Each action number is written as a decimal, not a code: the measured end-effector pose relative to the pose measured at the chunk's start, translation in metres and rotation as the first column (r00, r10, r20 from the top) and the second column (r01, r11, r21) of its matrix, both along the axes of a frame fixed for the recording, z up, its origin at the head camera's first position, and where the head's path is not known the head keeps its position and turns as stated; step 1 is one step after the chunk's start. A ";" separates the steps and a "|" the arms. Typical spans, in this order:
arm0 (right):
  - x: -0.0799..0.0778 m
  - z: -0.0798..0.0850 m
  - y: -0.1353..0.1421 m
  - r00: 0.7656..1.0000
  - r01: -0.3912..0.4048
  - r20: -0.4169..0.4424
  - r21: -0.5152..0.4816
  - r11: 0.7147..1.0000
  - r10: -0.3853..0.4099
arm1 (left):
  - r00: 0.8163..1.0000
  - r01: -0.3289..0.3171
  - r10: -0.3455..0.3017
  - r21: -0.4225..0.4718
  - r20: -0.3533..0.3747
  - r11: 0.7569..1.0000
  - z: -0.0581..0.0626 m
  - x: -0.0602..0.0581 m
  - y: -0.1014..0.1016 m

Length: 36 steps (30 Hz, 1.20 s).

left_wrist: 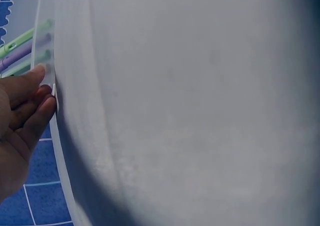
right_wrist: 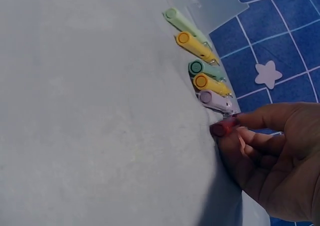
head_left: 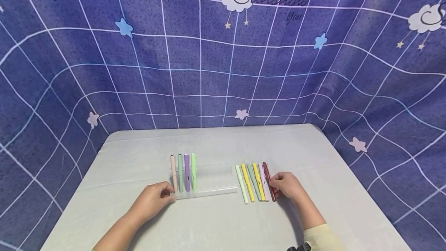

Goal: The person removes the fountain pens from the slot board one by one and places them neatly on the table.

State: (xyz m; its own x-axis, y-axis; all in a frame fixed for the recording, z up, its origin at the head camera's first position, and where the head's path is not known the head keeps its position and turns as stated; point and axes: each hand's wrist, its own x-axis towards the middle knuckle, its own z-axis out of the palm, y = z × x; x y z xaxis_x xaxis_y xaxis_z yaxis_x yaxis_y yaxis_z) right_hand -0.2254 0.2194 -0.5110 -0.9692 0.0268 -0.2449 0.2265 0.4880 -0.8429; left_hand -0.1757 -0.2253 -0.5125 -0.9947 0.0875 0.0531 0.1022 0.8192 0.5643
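Note:
A clear plastic pen tray (head_left: 216, 192) lies on the table, and my left hand (head_left: 152, 200) pinches its front left corner between thumb and fingers. In its left part several pens lie side by side: a beige pen (head_left: 173, 169), a muted green pen (head_left: 180, 173), a purple pen (head_left: 187, 171) and a bright green pen (head_left: 193, 171). Right of the tray, my right hand (head_left: 288, 185) pinches a dark red pen (right_wrist: 222, 128), the rightmost of a loose row. Its fingers cover part of that pen's side.
Beside the red pen lie a lilac pen (right_wrist: 215, 101), two yellow pens, a teal-green pen (right_wrist: 204, 68) and a pale green pen (head_left: 242, 184). They rest on a white-covered table (head_left: 209, 227). A blue gridded curtain (head_left: 216, 57) surrounds its back and sides.

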 end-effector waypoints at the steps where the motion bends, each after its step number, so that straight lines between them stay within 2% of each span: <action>1: 0.000 -0.001 -0.001 1.000 -0.004 -0.001 0.025 1.000 0.004 | 1.000 -0.001 0.001 -0.001 0.000 1.000 0.000 0.000 0.000; 5: -0.002 -0.001 -0.003 1.000 -0.011 -0.006 0.074 0.997 0.011 | 1.000 -0.008 0.008 -0.002 0.005 1.000 0.000 0.000 0.000; 12: -0.001 -0.003 -0.004 1.000 -0.007 0.006 0.064 0.998 0.007 | 1.000 -0.007 0.007 0.001 0.004 1.000 0.001 0.002 0.000; 17: -0.002 -0.002 -0.003 1.000 -0.006 0.008 0.097 0.995 0.006 | 1.000 -0.008 0.008 -0.003 0.010 1.000 0.001 0.001 0.000; 20: -0.004 -0.001 -0.002 1.000 -0.005 0.005 0.155 0.988 0.004 | 1.000 -0.009 0.009 0.001 0.013 1.000 0.001 0.001 0.000; 24: -0.009 0.004 -0.003 0.998 -0.009 -0.052 0.292 0.956 0.026 | 1.000 -0.006 0.006 0.001 0.013 1.000 0.001 0.001 0.000; 26: -0.011 0.009 -0.007 0.995 0.000 -0.095 0.322 0.947 0.033 | 1.000 0.001 -0.001 -0.004 0.011 1.000 0.002 0.001 -0.001; 29: -0.013 0.018 -0.019 0.988 0.006 -0.150 0.251 0.968 0.032 | 1.000 0.009 -0.009 -0.014 0.004 1.000 0.002 0.000 -0.001; 32: -0.014 0.027 -0.035 0.977 -0.060 -0.197 0.086 0.995 0.076 | 1.000 0.014 -0.014 -0.018 -0.001 1.000 0.003 0.000 -0.001; 34: -0.014 0.031 -0.047 0.966 -0.147 -0.216 -0.023 0.989 0.139 | 1.000 0.014 -0.014 -0.017 -0.001 1.000 0.003 0.001 -0.002; 36: -0.014 0.035 -0.058 0.951 -0.239 -0.223 -0.093 0.967 0.214 | 1.000 0.018 -0.018 -0.011 0.004 1.000 0.004 0.002 -0.002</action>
State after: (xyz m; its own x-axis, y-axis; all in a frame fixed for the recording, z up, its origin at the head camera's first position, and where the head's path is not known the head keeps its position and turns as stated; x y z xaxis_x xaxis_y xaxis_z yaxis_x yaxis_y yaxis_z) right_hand -0.2392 0.1616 -0.4760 -0.9761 -0.2159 -0.0243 -0.0658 0.4005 -0.9139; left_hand -0.1741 -0.2272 -0.5089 -0.9932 0.1056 0.0481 0.1145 0.8238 0.5553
